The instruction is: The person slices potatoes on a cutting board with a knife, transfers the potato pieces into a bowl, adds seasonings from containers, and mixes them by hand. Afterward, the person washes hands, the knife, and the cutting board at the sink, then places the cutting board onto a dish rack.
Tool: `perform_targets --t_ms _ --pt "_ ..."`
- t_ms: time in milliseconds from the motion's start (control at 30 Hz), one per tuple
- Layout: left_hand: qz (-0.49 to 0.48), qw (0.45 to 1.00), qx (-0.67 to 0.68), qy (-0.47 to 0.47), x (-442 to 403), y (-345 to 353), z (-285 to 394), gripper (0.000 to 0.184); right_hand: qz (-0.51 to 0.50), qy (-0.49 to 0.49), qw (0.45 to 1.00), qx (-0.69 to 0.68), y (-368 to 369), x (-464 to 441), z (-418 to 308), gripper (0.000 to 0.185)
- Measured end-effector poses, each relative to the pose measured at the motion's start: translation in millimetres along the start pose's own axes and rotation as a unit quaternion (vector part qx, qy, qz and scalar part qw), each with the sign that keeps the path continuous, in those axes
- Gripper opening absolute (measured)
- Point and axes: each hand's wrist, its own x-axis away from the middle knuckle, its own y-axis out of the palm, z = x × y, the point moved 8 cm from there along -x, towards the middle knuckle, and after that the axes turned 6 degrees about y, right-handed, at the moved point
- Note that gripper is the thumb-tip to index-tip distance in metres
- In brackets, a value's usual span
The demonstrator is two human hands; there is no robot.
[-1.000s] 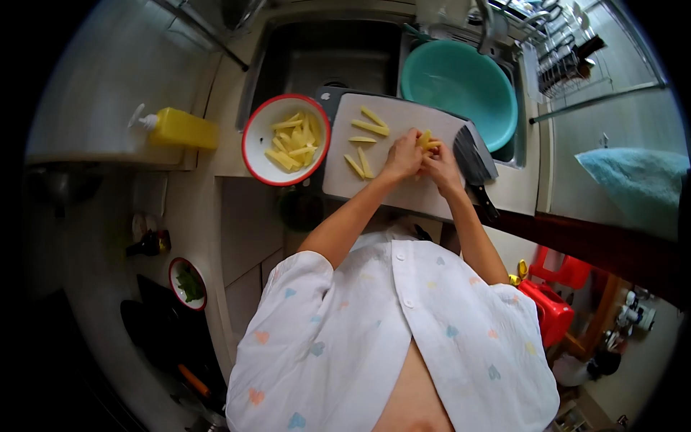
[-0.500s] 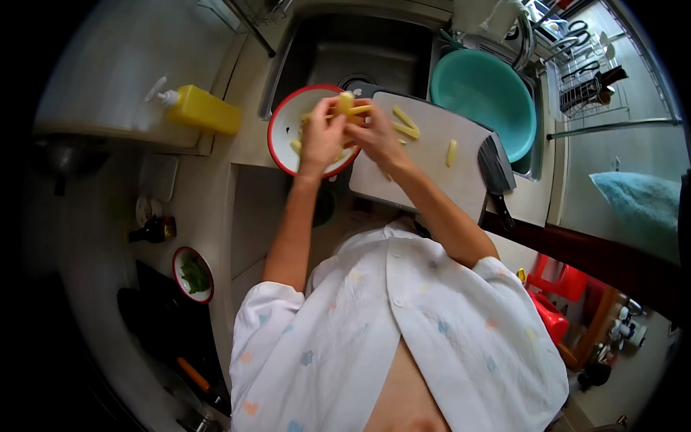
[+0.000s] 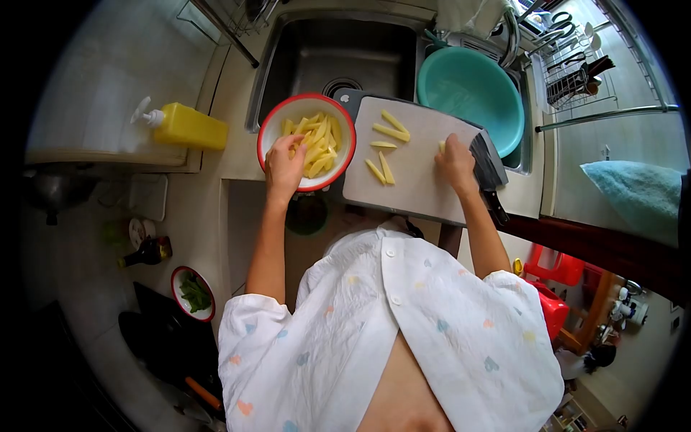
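My left hand (image 3: 284, 164) reaches over the near left rim of a white bowl with a red rim (image 3: 347, 157). Its fingers are loosely apart and touch the potato strips (image 3: 322, 140) piled inside. On the grey-edged cutting board (image 3: 421, 173), my right hand (image 3: 456, 165) is closed in a pinch on a pale potato strip (image 3: 442, 146), mostly covered by the fingers. Several more potato strips (image 3: 391, 132) lie on the left part of the board. A knife (image 3: 489, 173) rests at the board's right edge, close to my right hand.
Behind the board are a steel sink (image 3: 331, 57) and a teal basin (image 3: 468, 93). A yellow pump bottle (image 3: 191, 127) stands at left. Lower left, a small bowl of green leaves (image 3: 193, 291) sits by a black pan (image 3: 147, 342). A blue towel (image 3: 633, 191) hangs at right.
My hands have parted from above the bowl, where they held potato strips together. The left has lowered to the bowl; the right has moved rightward to a strip on the board.
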Motion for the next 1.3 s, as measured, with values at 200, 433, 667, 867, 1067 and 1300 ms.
perform_targets --t_ms 200,433,667,867,1067,1300 --pt "0.207 0.975 -0.076 -0.023 31.8 -46.6 -28.7 0.031 -0.017 -0.213 0.964 -0.156 -4.1 1.9 -74.4 0.033" --pt "0.25 0.96 -0.024 -0.124 70.6 -54.9 -78.1 0.04 -0.052 -0.282 0.958 -0.014 18.5 13.3 -146.8 0.064" --pt "0.133 0.923 0.238 -0.272 79.7 -13.8 -93.8 0.031 -0.082 -0.238 0.968 0.008 37.1 47.1 -141.9 0.057" --pt "0.132 0.897 0.318 -0.277 77.9 -5.0 -91.1 0.016 -0.014 -0.228 0.973 0.031 47.4 40.2 -128.5 0.047" --pt "0.156 0.89 0.382 -0.194 63.4 -13.4 -62.1 0.012 -0.025 -0.195 0.98 0.017 41.2 36.7 -107.0 0.046" --pt "0.149 0.879 0.411 -0.19 67.4 -25.7 -46.9 0.011 -0.037 -0.177 0.982 -0.055 22.0 19.5 -86.3 0.029"
